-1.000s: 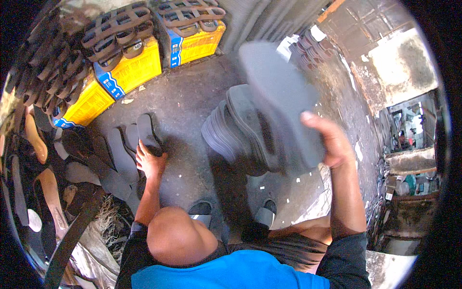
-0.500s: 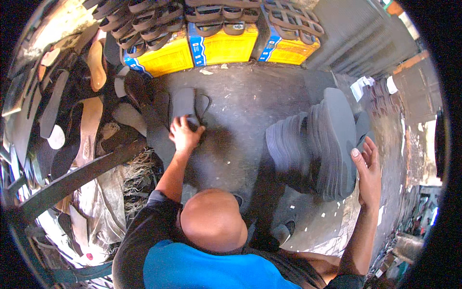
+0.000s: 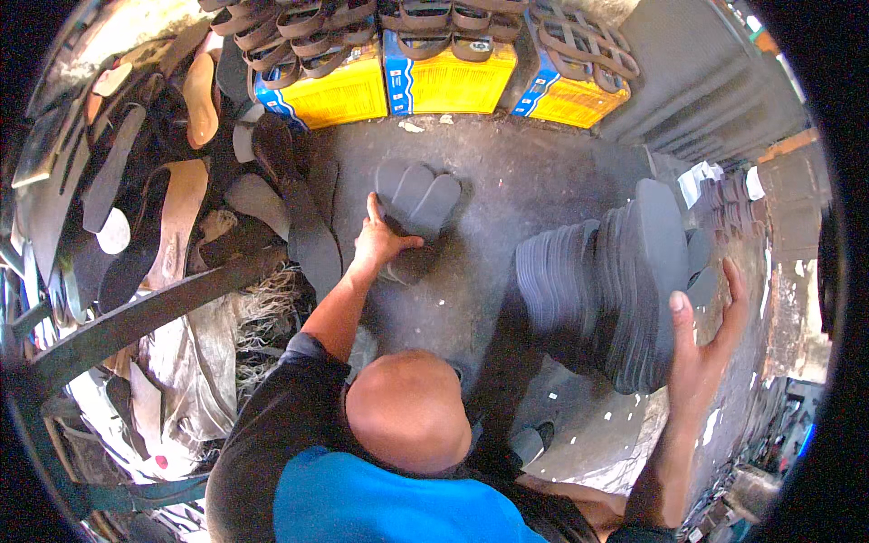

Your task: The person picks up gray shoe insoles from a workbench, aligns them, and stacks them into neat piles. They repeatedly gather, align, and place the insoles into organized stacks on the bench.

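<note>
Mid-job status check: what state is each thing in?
Left hand: closed on the fanned soles
Fanned soles: grey, overlapping
Right hand: open, beside the tall stack
Tall stack: soles piled, edges uneven
Yellow-blue boxes: standing in a row
Brown sandals: piled atop the boxes

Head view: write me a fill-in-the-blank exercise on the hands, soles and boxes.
1. The person's ____ hand touches the fanned-out grey soles.
2. The tall stack of soles is nearest to the person's ____ hand.
3. At the far side of the floor, the boxes standing in a row number ____.
4. Apart from yellow, the main colour on those boxes is ____.

Missing words: left; right; three; blue.
</note>
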`<control>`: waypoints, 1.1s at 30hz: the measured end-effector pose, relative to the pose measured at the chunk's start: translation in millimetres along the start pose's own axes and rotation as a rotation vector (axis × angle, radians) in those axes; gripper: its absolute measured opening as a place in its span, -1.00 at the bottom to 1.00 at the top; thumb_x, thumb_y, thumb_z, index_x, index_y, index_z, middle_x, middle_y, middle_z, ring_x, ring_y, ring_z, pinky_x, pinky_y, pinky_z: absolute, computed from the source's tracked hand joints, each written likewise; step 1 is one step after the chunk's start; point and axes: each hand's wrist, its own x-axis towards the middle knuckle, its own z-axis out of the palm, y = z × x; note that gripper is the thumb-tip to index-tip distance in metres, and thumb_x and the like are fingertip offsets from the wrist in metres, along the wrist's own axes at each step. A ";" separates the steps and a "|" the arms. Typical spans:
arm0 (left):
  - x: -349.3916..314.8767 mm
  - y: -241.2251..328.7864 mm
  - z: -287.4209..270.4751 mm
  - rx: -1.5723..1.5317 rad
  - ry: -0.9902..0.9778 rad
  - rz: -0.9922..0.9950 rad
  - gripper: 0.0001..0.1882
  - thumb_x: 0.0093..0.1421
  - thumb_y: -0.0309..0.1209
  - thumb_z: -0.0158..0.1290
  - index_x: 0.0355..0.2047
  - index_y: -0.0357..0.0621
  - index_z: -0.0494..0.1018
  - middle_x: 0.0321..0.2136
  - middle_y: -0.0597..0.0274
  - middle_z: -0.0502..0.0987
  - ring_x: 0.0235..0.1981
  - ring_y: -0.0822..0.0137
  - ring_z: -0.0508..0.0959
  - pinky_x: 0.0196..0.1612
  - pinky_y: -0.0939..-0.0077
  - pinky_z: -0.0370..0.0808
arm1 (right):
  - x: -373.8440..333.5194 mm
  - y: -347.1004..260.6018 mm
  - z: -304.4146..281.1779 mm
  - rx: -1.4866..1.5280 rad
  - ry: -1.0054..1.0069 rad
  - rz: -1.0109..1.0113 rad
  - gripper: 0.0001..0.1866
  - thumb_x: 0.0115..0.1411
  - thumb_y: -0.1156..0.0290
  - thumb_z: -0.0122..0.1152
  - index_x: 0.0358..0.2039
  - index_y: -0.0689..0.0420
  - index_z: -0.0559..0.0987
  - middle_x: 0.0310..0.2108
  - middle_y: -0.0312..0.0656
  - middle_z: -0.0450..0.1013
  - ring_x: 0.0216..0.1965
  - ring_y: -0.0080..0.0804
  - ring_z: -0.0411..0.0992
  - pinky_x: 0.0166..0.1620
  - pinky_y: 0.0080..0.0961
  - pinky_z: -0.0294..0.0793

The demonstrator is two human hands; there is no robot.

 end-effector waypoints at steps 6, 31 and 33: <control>-67.2 24.6 14.3 0.337 -0.211 0.547 -0.07 0.03 -0.10 0.35 0.32 -0.12 0.16 0.09 -0.03 0.47 0.10 -0.08 0.52 0.17 -0.05 0.40 | -73.8 -53.8 105.2 0.431 -0.643 -0.320 -0.26 0.10 0.26 0.46 0.23 0.24 0.36 0.20 0.09 0.33 0.26 0.09 0.26 0.36 -0.10 0.19; -61.8 -18.6 -13.6 0.121 -0.999 0.720 -0.45 0.21 -0.13 0.06 0.16 -0.13 0.50 0.13 -0.13 0.52 0.17 -0.08 0.49 0.26 0.17 0.38 | -182.7 2.3 291.8 0.268 -0.708 -0.586 -0.31 -0.18 0.24 0.60 -0.01 0.09 0.50 0.33 -0.11 0.19 0.44 -0.05 0.04 0.42 0.16 -0.03; -35.6 -33.1 -26.4 -0.074 -0.951 0.786 -0.45 0.21 -0.07 0.08 0.12 -0.10 0.54 0.12 -0.10 0.53 0.12 -0.05 0.53 0.21 0.16 0.43 | -184.7 -0.1 292.4 0.145 -0.731 -0.590 -0.28 -0.17 0.22 0.60 0.01 0.10 0.47 0.29 -0.16 0.25 0.41 -0.13 0.11 0.42 0.19 -0.06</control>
